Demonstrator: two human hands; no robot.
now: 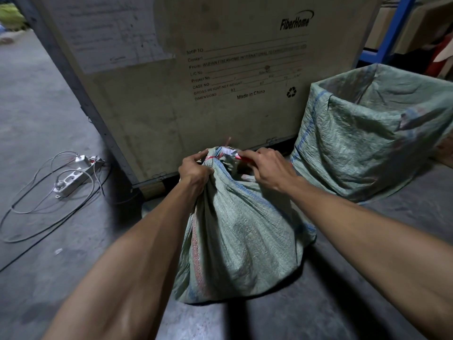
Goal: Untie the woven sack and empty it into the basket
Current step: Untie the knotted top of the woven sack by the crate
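While sack (235, 231) sits on concrete floor (49, 106), both hands pinch its tied neck: L hand (196, 169), R hand (270, 168).

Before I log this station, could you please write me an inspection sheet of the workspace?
Surface: grey concrete floor, dusty.
Job's things: woven sack upright, neck bound with red tie; lined basket open to its right.
Clutter: nothing seen.
Grippers: left hand clutches the sack's neck; right hand pinches the tie.
Cables: two power strips with loose cords on the floor, left.
Surroundings: FiberHome crate behind; blue shelving at right.
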